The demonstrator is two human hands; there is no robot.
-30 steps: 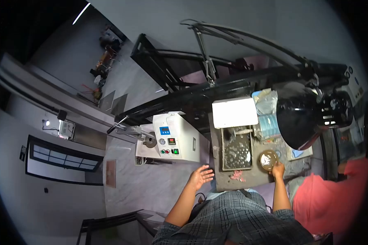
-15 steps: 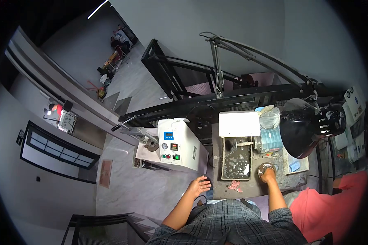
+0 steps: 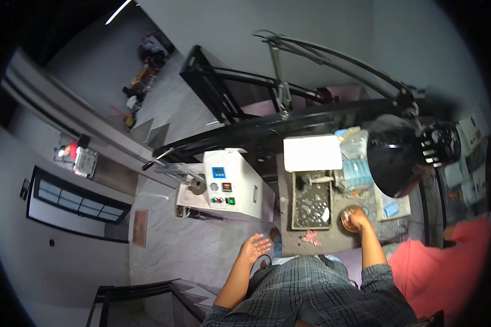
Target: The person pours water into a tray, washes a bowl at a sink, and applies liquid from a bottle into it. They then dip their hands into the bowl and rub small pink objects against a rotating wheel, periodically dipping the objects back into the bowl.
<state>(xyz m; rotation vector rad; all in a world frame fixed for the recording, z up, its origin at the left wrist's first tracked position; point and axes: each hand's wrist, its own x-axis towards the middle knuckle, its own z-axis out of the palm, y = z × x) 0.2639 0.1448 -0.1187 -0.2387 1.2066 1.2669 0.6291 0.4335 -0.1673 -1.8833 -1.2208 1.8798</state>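
So my right hand (image 3: pixel 359 219) was down in the bowl (image 3: pixel 345 214) just right of the tray (image 3: pixel 311 203), fingers curled but I couldn't tell if gripping, left hand (image 3: pixel 255 248) hung open off the bench (image 3: pixel 338 244), so I'd guess mid-pick, wanting a gentle pinch next.

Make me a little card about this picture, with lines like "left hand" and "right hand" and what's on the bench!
Left hand: open, palm showing, off the bench edge, touching nothing
Right hand: reaching into the round bowl; grip too small to tell
Bench: dark top; grey tray left of the bowl, pink scraps in front of the tray
Behind tray: white box
Left of bench: white machine with coloured buttons
Above bowl: black lamp
Nearby: another person in red, on the right
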